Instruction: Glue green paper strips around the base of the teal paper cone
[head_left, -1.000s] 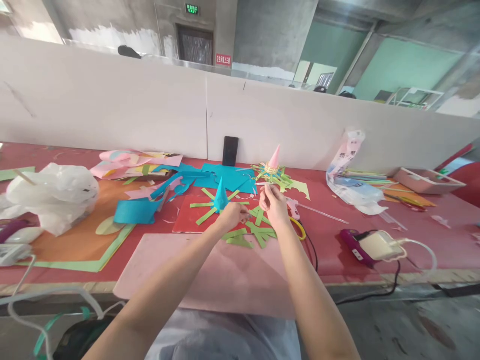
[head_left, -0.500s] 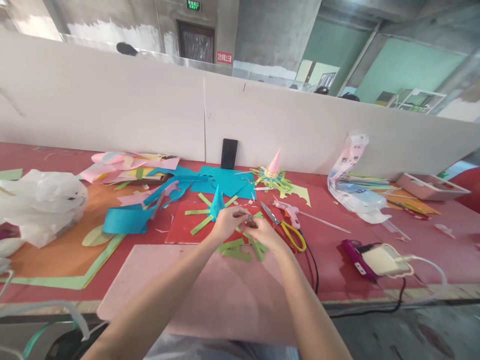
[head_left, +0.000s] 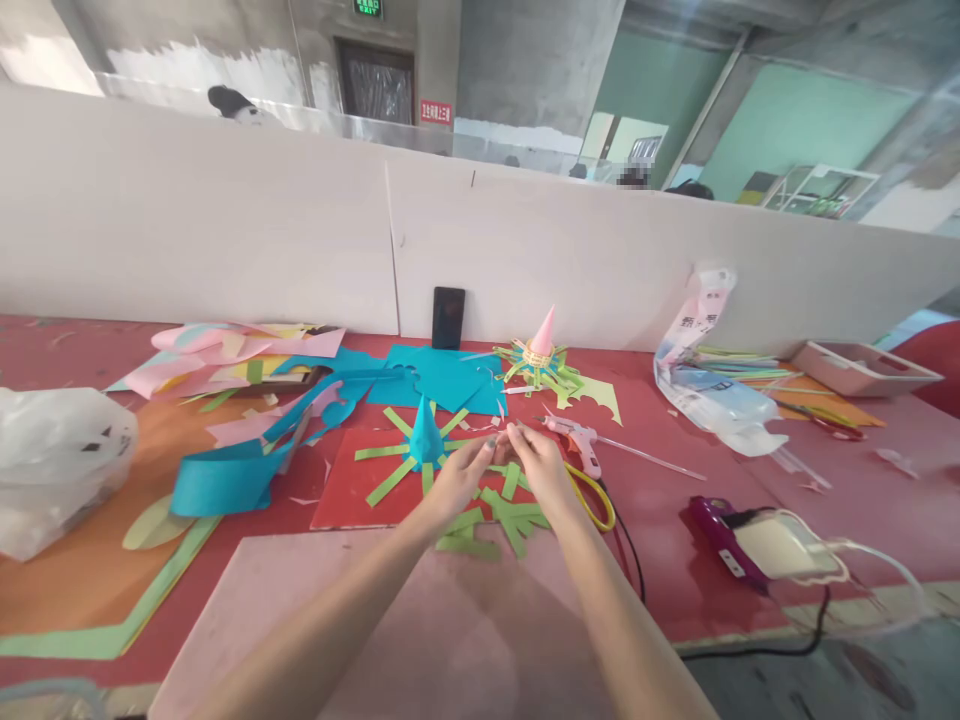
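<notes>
My left hand [head_left: 463,482] and my right hand [head_left: 538,462] meet at the fingertips above the red sheet's right edge. Both are closed in a pinch; whatever lies between the fingers is too small to make out. Left of them a blue paper cone [head_left: 426,438] stands upright on the red sheet [head_left: 330,505], with green strips spread around its base. Loose green strips [head_left: 469,545] lie below and between my hands. Yellow-handled scissors [head_left: 600,510] are partly hidden behind my right hand, beside a pink glue gun [head_left: 581,440].
A pink cone with woven strips [head_left: 541,340] stands behind. A black phone [head_left: 448,318] leans on the partition. Blue paper [head_left: 221,480] and a white plastic bag [head_left: 60,460] are left; a purple power strip [head_left: 724,545], plastic packaging [head_left: 720,400] and a pink tray [head_left: 862,375] are right.
My hands have risen slightly off the green strips, fingertips still together, and now cover the scissors' blades. The camera view has shifted a little.
</notes>
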